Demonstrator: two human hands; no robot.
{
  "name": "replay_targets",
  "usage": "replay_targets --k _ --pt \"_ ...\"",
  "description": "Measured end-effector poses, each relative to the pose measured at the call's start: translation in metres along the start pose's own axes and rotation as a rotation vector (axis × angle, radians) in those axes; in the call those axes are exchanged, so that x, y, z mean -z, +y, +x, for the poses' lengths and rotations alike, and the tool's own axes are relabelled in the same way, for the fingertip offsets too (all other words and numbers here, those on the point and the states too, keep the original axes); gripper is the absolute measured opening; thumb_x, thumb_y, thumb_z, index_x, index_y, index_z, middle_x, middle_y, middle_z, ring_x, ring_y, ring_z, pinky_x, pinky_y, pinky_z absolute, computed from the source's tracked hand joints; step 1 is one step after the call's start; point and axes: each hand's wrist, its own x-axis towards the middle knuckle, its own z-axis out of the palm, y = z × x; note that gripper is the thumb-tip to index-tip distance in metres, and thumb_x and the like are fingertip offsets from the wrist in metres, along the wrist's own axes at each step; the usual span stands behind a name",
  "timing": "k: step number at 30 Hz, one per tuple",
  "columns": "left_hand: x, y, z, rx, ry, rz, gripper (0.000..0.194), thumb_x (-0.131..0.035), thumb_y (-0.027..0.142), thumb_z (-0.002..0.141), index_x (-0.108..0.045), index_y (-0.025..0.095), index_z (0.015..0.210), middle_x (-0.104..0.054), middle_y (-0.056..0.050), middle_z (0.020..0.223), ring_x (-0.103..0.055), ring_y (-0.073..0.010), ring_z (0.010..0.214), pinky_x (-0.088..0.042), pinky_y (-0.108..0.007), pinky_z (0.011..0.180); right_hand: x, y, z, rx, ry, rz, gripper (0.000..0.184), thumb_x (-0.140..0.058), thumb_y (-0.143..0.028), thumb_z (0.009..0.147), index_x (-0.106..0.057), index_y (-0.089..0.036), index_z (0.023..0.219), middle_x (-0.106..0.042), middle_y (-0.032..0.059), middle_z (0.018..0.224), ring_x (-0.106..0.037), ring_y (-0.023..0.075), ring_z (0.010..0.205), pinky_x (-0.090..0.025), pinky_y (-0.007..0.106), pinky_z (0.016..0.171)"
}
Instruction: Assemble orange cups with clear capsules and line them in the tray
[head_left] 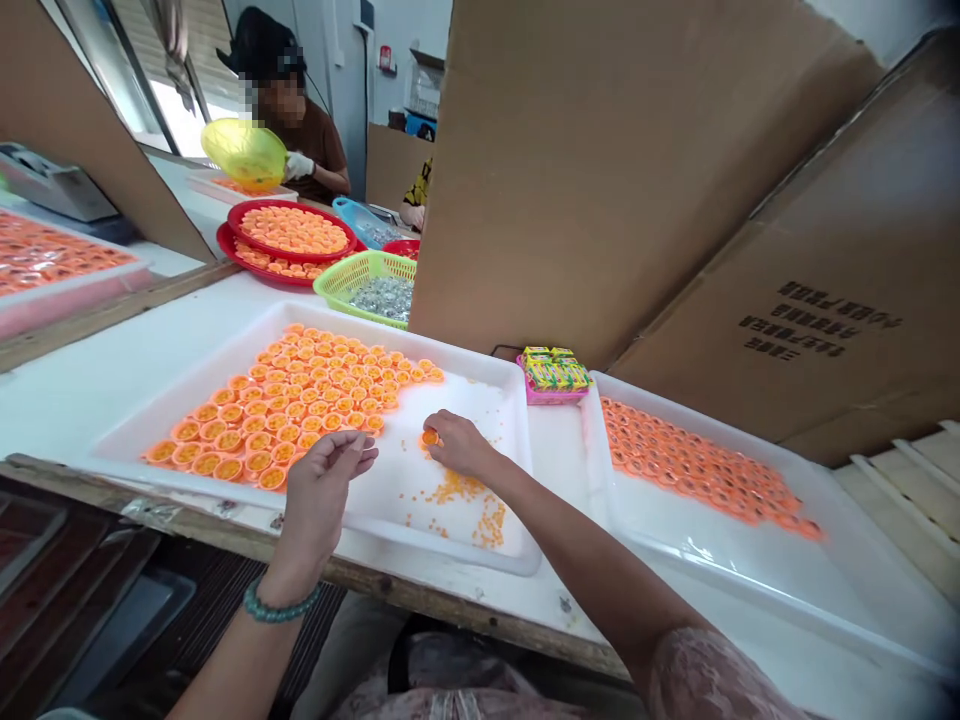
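Observation:
A white tray (480, 385) lies in front of me with several small orange caps (300, 395) set in rows across its left part. Loose yellow beads (469, 500) are scattered on its right part. My right hand (461, 445) rests in the tray and pinches one orange cap (430, 437) between its fingertips. My left hand (326, 480) hovers over the tray's near edge beside the rows, fingers loosely curled and close together; I cannot see anything in it. A beaded bracelet is on that wrist.
A second white tray (750, 570) with orange caps lies to the right. A small pink box (555, 375) sits between the trays. Behind stand large cardboard sheets (615, 160), a green basket (360, 280), red trays (292, 240) of caps, and a person holding a yellow bowl (244, 152).

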Motion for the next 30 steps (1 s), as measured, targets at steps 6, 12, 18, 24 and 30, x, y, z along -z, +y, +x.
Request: replay_targets --k 6,12,18,24,30 --pt "-0.022 -0.009 0.004 0.105 -0.194 0.116 0.036 -0.069 0.042 0.066 -0.068 0.015 0.091 -0.068 -0.008 0.090 -0.064 -0.0200 0.079 -0.050 -0.038 0.080 0.018 -0.020 -0.045 0.108 0.258 0.303 0.027 -0.055 -0.011 0.076 -0.055 -0.019 0.102 -0.058 0.0039 0.097 -0.055 0.0122 0.079 -0.047 0.024 0.072" --pt "-0.052 -0.006 -0.003 0.188 -0.536 0.118 0.036 -0.069 0.043 0.068 -0.069 0.016 0.092 -0.069 -0.009 0.093 -0.063 -0.0203 0.085 -0.049 -0.034 0.080 0.031 -0.029 -0.065 0.099 0.296 0.436 0.028 -0.056 -0.014 0.076 -0.057 -0.021 0.103 -0.061 0.0024 0.098 -0.057 0.0116 0.079 -0.049 0.026 0.074" --pt "-0.065 -0.010 -0.014 0.152 -0.518 0.069 0.048 -0.075 0.032 0.061 -0.062 0.014 0.104 -0.069 -0.005 0.081 -0.063 -0.0198 0.077 -0.049 -0.033 0.071 0.027 -0.032 -0.078 0.033 0.406 0.425 0.047 -0.064 -0.020 0.074 -0.049 -0.024 0.118 -0.057 0.0055 0.107 -0.054 0.0181 0.097 -0.046 0.034 0.084" --pt "-0.066 -0.015 -0.022 0.122 -0.544 0.156 0.052 -0.074 0.023 0.057 -0.058 0.016 0.106 -0.068 -0.002 0.075 -0.062 -0.0184 0.072 -0.046 -0.030 0.067 0.023 -0.029 -0.085 0.082 0.352 0.330 0.046 -0.060 -0.010 0.072 -0.056 -0.028 0.114 -0.050 0.0033 0.093 -0.049 0.0186 0.093 -0.044 0.033 0.081" --pt "-0.065 -0.008 -0.020 0.179 -0.615 0.202 0.061 -0.073 0.020 0.059 -0.051 0.016 0.116 -0.067 -0.001 0.072 -0.061 -0.0167 0.066 -0.045 -0.029 0.066 0.029 -0.026 -0.085 0.080 0.326 0.364 0.031 -0.068 -0.017 0.068 -0.061 -0.023 0.097 -0.049 0.0033 0.093 -0.046 0.0183 0.094 -0.043 0.034 0.082"
